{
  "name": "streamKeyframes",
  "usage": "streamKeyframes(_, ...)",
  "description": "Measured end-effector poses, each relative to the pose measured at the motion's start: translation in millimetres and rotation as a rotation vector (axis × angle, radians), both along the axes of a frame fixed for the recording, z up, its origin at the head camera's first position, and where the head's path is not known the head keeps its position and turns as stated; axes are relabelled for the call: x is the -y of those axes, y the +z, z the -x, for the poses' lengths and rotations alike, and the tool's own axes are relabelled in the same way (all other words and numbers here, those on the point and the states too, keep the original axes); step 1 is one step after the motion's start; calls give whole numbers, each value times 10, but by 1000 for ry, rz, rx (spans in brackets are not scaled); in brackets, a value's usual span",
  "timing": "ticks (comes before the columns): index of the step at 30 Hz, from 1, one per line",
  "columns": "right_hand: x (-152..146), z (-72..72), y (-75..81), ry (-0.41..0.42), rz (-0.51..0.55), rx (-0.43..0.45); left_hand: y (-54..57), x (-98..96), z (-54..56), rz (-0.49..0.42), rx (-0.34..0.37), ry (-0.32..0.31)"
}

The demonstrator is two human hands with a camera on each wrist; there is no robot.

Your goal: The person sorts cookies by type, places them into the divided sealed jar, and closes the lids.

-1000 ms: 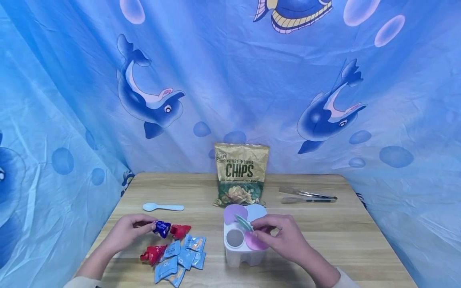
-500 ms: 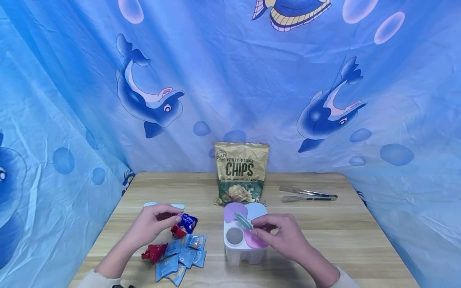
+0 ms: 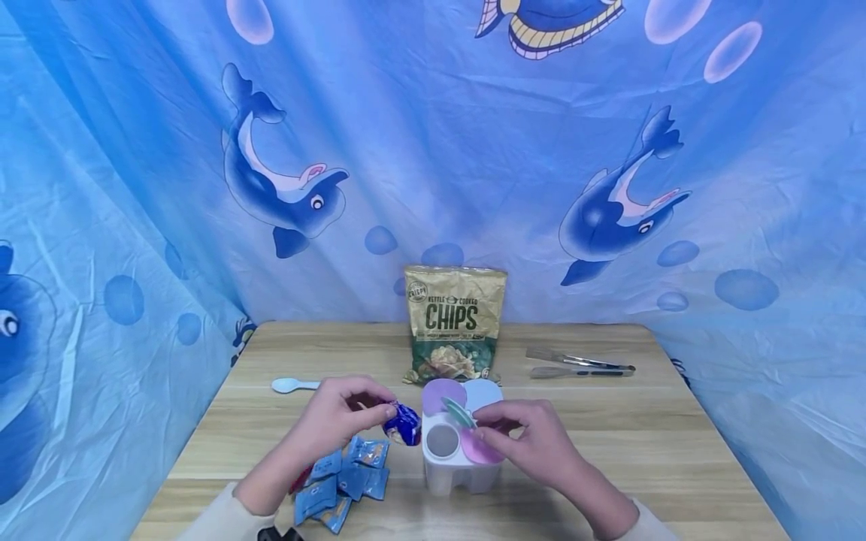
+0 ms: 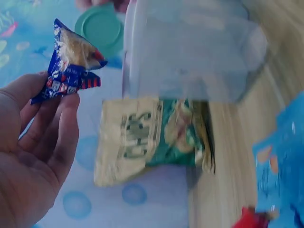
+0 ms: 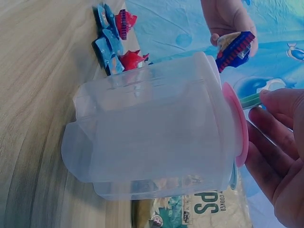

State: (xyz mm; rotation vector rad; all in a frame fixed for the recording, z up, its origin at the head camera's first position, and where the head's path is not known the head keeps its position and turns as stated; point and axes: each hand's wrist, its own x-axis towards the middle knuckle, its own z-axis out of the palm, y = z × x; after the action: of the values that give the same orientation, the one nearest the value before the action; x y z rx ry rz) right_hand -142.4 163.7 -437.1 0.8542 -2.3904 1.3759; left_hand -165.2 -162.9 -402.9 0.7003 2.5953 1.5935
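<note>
My left hand [image 3: 341,413] pinches a small blue wrapped snack [image 3: 402,424] between thumb and fingers, just left of a container [image 3: 440,477]. In the left wrist view the twisted foil wrapper [image 4: 71,61] has a clear patch showing pale contents. The container is translucent white, with purple [image 3: 443,394], light blue [image 3: 484,394] and pink [image 3: 482,448] round lids; its front-left round opening [image 3: 443,441] is uncovered. My right hand [image 3: 534,443] pinches a green round lid [image 3: 458,413], tilted over the container top, other fingers against the pink lid in the right wrist view.
Several light blue sachets [image 3: 352,477] lie left of the container. Red wrapped snacks [image 5: 133,59] sit beside them, mostly hidden by my left arm in the head view. Behind stand a chips bag [image 3: 455,323], a pale spoon [image 3: 287,385] and tongs [image 3: 582,368].
My left hand has carried the blue wrapped snack rightward, from beside the red snacks to the container's left side. The right hand and green lid have hardly moved.
</note>
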Motion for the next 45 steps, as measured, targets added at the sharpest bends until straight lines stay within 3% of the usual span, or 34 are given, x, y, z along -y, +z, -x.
streamKeyframes(5, 1, -3, -1, 2, 3, 10, -44, -219, -12, -26, -8, -29)
streamKeyframes(11, 2, -4, 6, 1, 2, 15, -56, -400, -18, -30, 30, 3)
streamKeyframes(19, 4, 1, 11, 17, 6, 16, -64, -530, -17, 7, 24, 24)
streamKeyframes(23, 2, 3, 13, 16, 1, 23, -68, -556, -35, 10, 14, -14)
streamKeyframes(30, -2, 7, 14, 9, -9, 35, -89, -566, -75, 77, -84, -123)
streamKeyframes(40, -12, 4, 25, 32, -1, 33, -78, -585, -67, 161, -22, -139)
streamKeyframes(42, -11, 3, 19, 34, -4, 37, -93, -598, -55, 176, -47, -129)
streamKeyframes(45, -9, 4, 11, 33, -7, 39, -109, -626, -50, 222, -157, -119)
